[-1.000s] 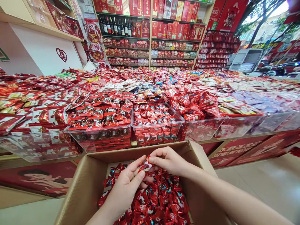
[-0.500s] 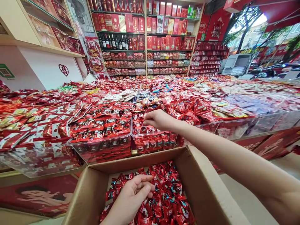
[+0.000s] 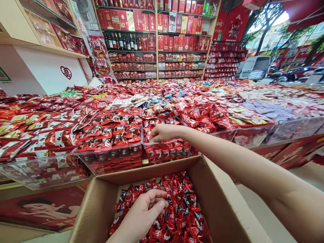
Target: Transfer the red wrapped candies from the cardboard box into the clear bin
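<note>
My right hand [image 3: 162,133] is at the front left corner of a clear plastic bin [image 3: 167,144], its fingers bent down and pressed together on the red-wrapped candies [image 3: 161,121] there. What its fingertips pinch, if anything, is hidden. Below, inside an open cardboard box [image 3: 149,170], my left hand [image 3: 149,208] hovers just over a heap of small red, black and blue wrapped candies [image 3: 177,216]. Its fingers are loosely curled, and a gap shows between thumb and index finger. I see no candy in that gap; the palm is turned away.
Left of that bin stands another bin of dark-printed red packets [image 3: 111,135]. Pyramid-shaped red packets [image 3: 215,116] are piled to the right. Wrapped sweets cover the counter behind. Shelves [image 3: 157,30] with boxes and bottles line the back, and a white parked vehicle [image 3: 255,67] stands outside.
My right hand has moved slightly left and down, to the bin's front left corner, and its fingers have bent further downward. My left hand has hardly moved.
</note>
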`<control>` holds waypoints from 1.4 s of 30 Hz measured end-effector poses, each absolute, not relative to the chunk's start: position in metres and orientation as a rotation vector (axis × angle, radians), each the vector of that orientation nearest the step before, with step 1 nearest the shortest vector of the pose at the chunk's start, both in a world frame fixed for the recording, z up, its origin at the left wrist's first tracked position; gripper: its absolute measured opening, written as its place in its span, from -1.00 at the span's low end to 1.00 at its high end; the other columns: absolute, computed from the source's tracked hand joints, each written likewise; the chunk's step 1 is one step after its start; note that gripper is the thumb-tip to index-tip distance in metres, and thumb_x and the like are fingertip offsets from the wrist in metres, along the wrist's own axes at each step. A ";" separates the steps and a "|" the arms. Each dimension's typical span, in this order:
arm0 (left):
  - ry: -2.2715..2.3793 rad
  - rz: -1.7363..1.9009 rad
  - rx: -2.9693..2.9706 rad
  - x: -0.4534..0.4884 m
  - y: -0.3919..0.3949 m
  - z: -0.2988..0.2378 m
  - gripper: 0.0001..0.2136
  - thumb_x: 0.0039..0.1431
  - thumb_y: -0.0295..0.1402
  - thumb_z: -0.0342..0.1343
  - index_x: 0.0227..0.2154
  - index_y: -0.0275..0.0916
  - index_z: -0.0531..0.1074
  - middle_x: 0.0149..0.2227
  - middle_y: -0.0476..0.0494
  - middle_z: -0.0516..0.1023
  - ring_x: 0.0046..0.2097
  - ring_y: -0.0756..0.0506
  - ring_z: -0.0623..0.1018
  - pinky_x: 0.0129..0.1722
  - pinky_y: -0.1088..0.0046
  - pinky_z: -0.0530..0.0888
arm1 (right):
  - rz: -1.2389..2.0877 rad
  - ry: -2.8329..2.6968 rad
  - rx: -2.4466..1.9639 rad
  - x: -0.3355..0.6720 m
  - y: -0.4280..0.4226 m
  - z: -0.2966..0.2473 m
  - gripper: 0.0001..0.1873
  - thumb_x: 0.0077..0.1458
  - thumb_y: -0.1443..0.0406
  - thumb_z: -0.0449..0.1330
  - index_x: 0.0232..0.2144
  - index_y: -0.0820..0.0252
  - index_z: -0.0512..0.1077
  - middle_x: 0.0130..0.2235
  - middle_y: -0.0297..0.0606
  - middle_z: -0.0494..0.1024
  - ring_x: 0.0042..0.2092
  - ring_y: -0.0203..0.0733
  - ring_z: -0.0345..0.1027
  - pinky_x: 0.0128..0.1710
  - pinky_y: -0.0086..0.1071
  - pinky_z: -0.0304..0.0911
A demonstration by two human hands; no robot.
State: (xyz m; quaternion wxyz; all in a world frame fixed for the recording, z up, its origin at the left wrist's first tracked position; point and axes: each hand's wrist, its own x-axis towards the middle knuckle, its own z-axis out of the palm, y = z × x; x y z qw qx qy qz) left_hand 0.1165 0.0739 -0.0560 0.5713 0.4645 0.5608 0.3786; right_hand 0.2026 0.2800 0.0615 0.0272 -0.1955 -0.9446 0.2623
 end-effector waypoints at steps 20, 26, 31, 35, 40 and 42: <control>1.379 0.731 1.170 0.115 0.072 -0.058 -0.74 0.02 -0.32 0.01 -0.21 -0.31 0.34 -0.31 -0.20 0.53 -0.29 -0.11 0.45 -0.23 0.33 0.33 | 0.908 -3.059 -0.730 0.193 0.283 0.073 -0.78 -0.15 0.42 0.14 -0.38 0.29 0.51 -0.53 -0.33 0.49 -0.53 -0.41 0.22 -0.49 -0.53 0.13; 1.370 0.724 1.168 0.115 0.074 -0.061 -0.76 0.01 -0.31 0.02 -0.24 -0.28 0.36 -0.33 -0.16 0.52 -0.26 -0.12 0.46 -0.25 0.36 0.34 | 0.840 -3.009 -0.673 0.196 0.280 0.073 -0.79 -0.14 0.42 0.11 -0.40 0.34 0.50 -0.51 -0.32 0.46 -0.53 -0.43 0.15 -0.54 -0.54 0.07; 1.388 0.651 1.217 0.115 0.072 -0.066 -0.75 0.01 -0.33 0.01 -0.22 -0.28 0.37 -0.35 -0.12 0.51 -0.33 -0.08 0.45 -0.30 0.39 0.36 | 0.912 -3.022 -0.657 0.194 0.282 0.070 -0.82 -0.15 0.38 0.15 -0.42 0.32 0.50 -0.54 -0.34 0.47 -0.58 -0.45 0.10 -0.60 -0.55 0.02; 1.415 0.582 1.307 0.115 0.071 -0.068 -0.73 0.03 -0.32 -0.02 -0.20 -0.28 0.38 -0.33 -0.12 0.52 -0.31 -0.07 0.47 -0.30 0.44 0.37 | 0.946 -3.016 -0.664 0.192 0.285 0.067 -0.81 -0.16 0.35 0.18 -0.41 0.31 0.50 -0.51 -0.31 0.49 -0.56 -0.44 0.17 -0.55 -0.54 0.08; 1.578 0.326 1.605 0.112 0.073 -0.069 -0.71 0.06 -0.32 -0.07 -0.15 -0.20 0.37 -0.30 -0.06 0.55 -0.27 -0.04 0.51 -0.31 0.52 0.40 | 0.964 -2.966 -0.695 0.199 0.287 0.068 -0.81 -0.13 0.36 0.16 -0.39 0.31 0.49 -0.52 -0.32 0.48 -0.54 -0.43 0.19 -0.53 -0.53 0.10; 1.652 0.245 1.642 0.103 0.075 -0.073 -0.72 0.05 -0.35 -0.04 -0.15 -0.15 0.39 -0.26 -0.07 0.56 -0.22 -0.08 0.51 -0.23 0.46 0.38 | 0.873 -2.899 -0.693 0.208 0.284 0.070 -0.83 -0.11 0.37 0.14 -0.42 0.35 0.49 -0.55 -0.31 0.45 -0.55 -0.43 0.17 -0.53 -0.52 0.09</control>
